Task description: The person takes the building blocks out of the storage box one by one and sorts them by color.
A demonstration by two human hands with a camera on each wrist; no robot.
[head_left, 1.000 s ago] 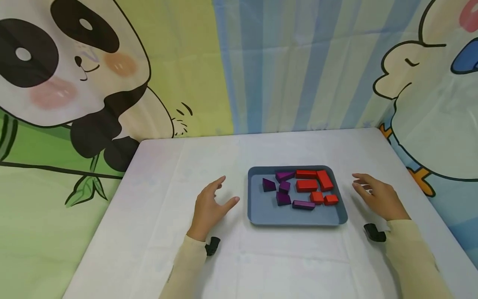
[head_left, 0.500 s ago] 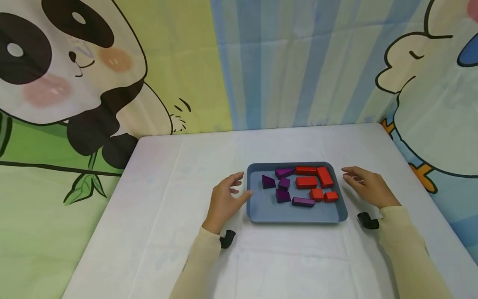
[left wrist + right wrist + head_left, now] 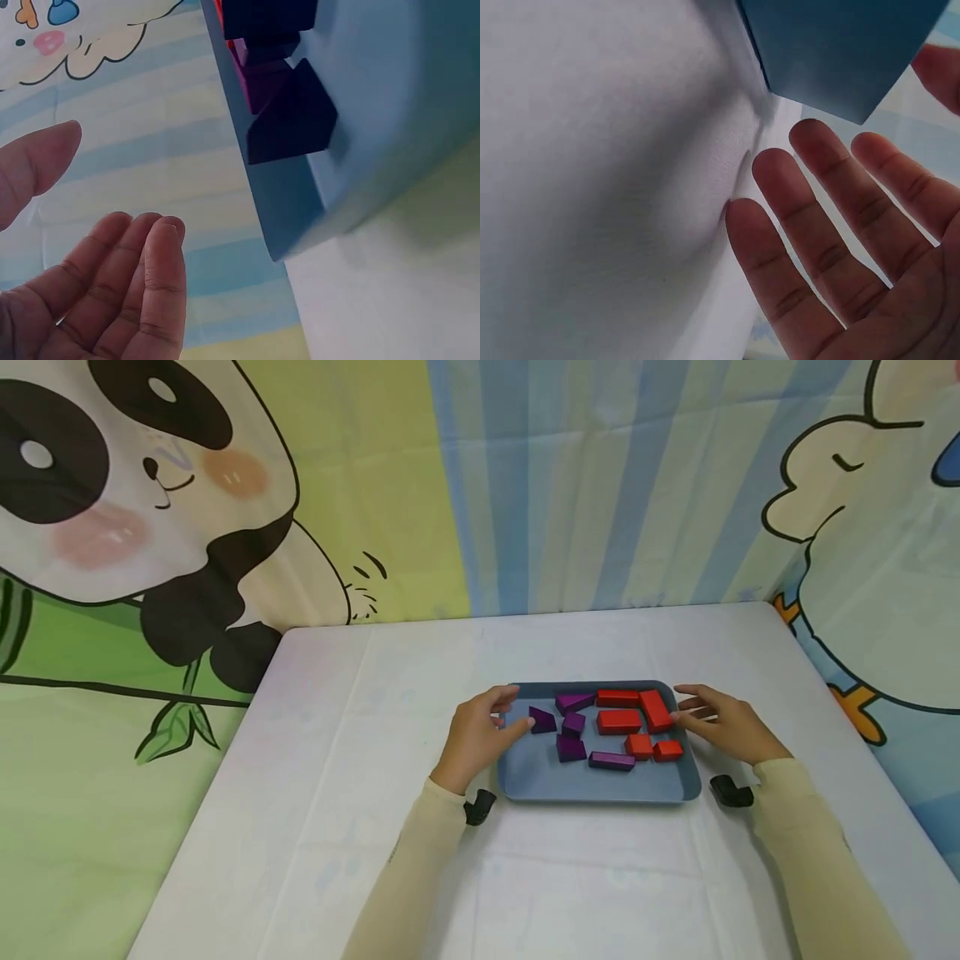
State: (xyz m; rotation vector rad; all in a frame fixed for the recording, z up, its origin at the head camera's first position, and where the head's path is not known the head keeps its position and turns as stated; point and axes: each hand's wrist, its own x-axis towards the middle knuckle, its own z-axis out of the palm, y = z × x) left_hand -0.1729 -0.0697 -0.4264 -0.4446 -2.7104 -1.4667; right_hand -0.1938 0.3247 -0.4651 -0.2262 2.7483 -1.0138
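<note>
A blue-grey rectangular tray (image 3: 555,783) lies on the white-covered table, with several purple blocks (image 3: 611,762) on its left side and several red blocks (image 3: 618,722) on its right. My left hand (image 3: 476,739) hovers at the tray's left side, its thumb reaching over the rim; in the left wrist view the fingers (image 3: 163,277) are apart from the tray. At the right side is my right hand (image 3: 731,727), thumb by the rim near a tilted red block. In the right wrist view its straight fingers (image 3: 829,255) lie close beside the tray wall (image 3: 832,60); contact is unclear.
White cloth covers the table (image 3: 360,860). Behind it hangs a striped curtain (image 3: 585,485) printed with a panda (image 3: 150,560) at left and a pale cartoon animal at right. A black wrist camera (image 3: 480,807) sits under each wrist.
Both hands have moved inward to the tray's sides, the left hand rightward and the right hand leftward. Blocks and tray keep their arrangement; the view has tilted slightly.
</note>
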